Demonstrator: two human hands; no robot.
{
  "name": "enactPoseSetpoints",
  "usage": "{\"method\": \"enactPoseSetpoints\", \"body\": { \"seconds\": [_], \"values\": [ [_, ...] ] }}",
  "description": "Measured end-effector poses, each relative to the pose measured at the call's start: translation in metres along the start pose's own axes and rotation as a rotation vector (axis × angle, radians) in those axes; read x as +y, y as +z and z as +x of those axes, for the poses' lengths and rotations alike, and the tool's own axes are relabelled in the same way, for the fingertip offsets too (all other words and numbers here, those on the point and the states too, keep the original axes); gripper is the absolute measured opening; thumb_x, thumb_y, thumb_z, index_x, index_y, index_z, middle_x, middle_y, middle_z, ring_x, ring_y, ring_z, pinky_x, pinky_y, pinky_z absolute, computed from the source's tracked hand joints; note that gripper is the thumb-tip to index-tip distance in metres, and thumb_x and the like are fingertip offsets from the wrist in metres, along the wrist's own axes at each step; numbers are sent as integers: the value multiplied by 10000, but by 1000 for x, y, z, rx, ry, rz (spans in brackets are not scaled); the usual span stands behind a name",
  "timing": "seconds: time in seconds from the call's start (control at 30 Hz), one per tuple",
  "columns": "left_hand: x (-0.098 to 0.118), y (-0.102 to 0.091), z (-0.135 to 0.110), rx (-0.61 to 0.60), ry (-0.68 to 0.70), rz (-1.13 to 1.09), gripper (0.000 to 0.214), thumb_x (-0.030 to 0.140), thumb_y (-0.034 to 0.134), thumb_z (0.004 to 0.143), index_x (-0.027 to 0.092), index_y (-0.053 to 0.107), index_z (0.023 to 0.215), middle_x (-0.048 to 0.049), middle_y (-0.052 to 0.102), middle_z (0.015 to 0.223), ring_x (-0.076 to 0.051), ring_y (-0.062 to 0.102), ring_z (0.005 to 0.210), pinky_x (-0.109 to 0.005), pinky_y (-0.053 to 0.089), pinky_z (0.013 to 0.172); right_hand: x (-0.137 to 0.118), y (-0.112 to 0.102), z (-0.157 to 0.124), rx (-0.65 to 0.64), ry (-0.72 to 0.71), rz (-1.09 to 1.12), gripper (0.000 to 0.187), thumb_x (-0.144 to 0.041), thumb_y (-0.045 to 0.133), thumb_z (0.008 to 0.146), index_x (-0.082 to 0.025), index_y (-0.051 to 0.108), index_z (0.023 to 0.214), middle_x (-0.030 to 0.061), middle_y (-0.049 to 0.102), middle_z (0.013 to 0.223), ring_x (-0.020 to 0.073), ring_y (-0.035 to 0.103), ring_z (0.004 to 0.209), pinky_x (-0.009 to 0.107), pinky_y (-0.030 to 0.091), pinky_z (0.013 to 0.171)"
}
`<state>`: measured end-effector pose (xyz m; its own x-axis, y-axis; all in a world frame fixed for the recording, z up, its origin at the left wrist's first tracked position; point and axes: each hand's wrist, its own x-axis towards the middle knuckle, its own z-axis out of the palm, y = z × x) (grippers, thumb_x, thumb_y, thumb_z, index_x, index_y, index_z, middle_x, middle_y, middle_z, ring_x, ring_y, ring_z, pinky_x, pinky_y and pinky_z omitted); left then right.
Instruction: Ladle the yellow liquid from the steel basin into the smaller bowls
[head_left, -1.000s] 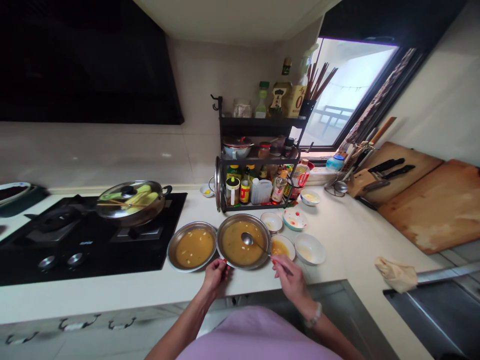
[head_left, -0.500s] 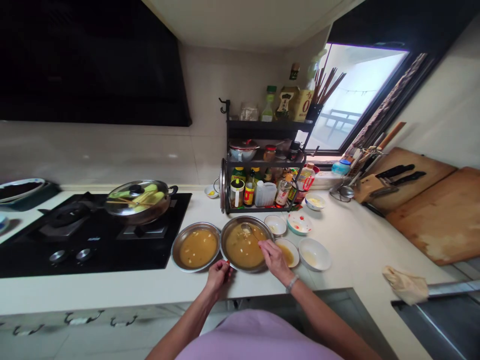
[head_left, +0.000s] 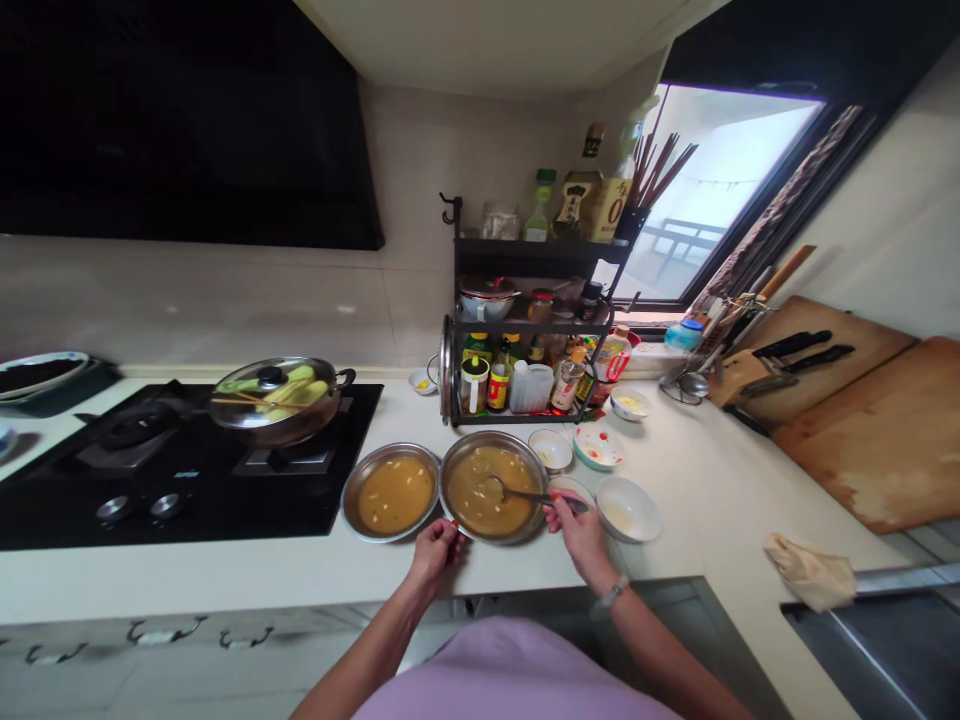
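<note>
Two round metal bowls of brownish liquid with pale bits stand side by side on the counter. My left hand (head_left: 437, 550) pinches the near left rim of the right metal bowl (head_left: 542, 515). In my right hand (head_left: 576, 532) is a metal spoon (head_left: 527, 495); its head dips into the liquid of that bowl and its handle points right, over a small white bowl (head_left: 573, 486) partly hidden by the hand. The left metal bowl (head_left: 352, 520) is close beside the right one, with no hand on it.
Several small bowls, among them a white bowl (head_left: 637, 512), stand to the right. A black rack (head_left: 540, 420) with bottles is behind. At left, a lidded pan (head_left: 277, 425) with green food sits on the gas stove (head_left: 225, 520). Farther right are a knife block (head_left: 739, 378) and cutting boards (head_left: 855, 450).
My right hand has moved right and slightly down, bringing the spoon's head nearer the middle of the right bowl. The left hand stays at the rim.
</note>
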<state>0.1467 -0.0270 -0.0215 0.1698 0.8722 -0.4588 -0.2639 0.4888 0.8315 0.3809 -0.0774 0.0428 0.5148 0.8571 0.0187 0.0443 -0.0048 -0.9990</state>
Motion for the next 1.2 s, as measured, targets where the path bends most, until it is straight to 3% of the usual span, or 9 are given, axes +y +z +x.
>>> {"method": "enactPoseSetpoints", "body": {
  "seconds": [0.23, 0.6, 0.77, 0.9, 1.03, 1.2],
  "values": [
    [-3, -3, 3, -12, -4, 5, 418, 493, 745, 514, 165, 507, 619, 32, 562, 531, -59, 448, 428, -179, 328, 417, -15, -21, -17, 178, 63, 181, 416, -479, 715, 627, -141, 611, 846, 2, 610, 513, 161, 575, 477, 242, 428, 402],
    [-2, -3, 2, -13, -5, 23, 418, 497, 746, 512, 165, 509, 605, 31, 562, 535, -58, 443, 421, -187, 335, 417, -35, -56, -29, 297, 81, 265, 378, -428, 758, 591, -139, 637, 803, 30, 644, 548, 136, 545, 464, 232, 420, 400],
    [-1, -3, 2, -4, -18, 15, 416, 483, 756, 501, 162, 518, 615, 30, 571, 536, -60, 453, 430, -182, 339, 422, -44, -81, -34, 361, 43, 203, 393, -441, 755, 596, -136, 638, 815, 46, 660, 578, 134, 553, 465, 232, 438, 407],
    [-3, -4, 3, 0, -22, 25, 410, 481, 755, 505, 163, 523, 621, 31, 571, 536, -61, 455, 430, -182, 340, 421, -46, -101, -39, 399, -45, 19, 389, -456, 700, 676, -128, 640, 876, 28, 643, 578, 132, 555, 460, 251, 472, 437],
    [-4, -4, 4, -8, -12, 16, 406, 477, 755, 512, 162, 523, 620, 27, 575, 539, -61, 456, 429, -186, 343, 418, -42, -112, -49, 331, -183, -206, 347, -440, 620, 758, -136, 646, 924, 24, 634, 595, 130, 553, 456, 263, 500, 466],
    [-4, -4, 5, -20, -16, -2, 423, 486, 764, 501, 161, 515, 607, 28, 570, 525, -57, 446, 419, -180, 335, 406, -41, -112, -58, 65, -442, -455, 225, -331, 541, 832, -196, 682, 943, 67, 672, 839, 159, 635, 645, 254, 546, 551]
  ]
}}
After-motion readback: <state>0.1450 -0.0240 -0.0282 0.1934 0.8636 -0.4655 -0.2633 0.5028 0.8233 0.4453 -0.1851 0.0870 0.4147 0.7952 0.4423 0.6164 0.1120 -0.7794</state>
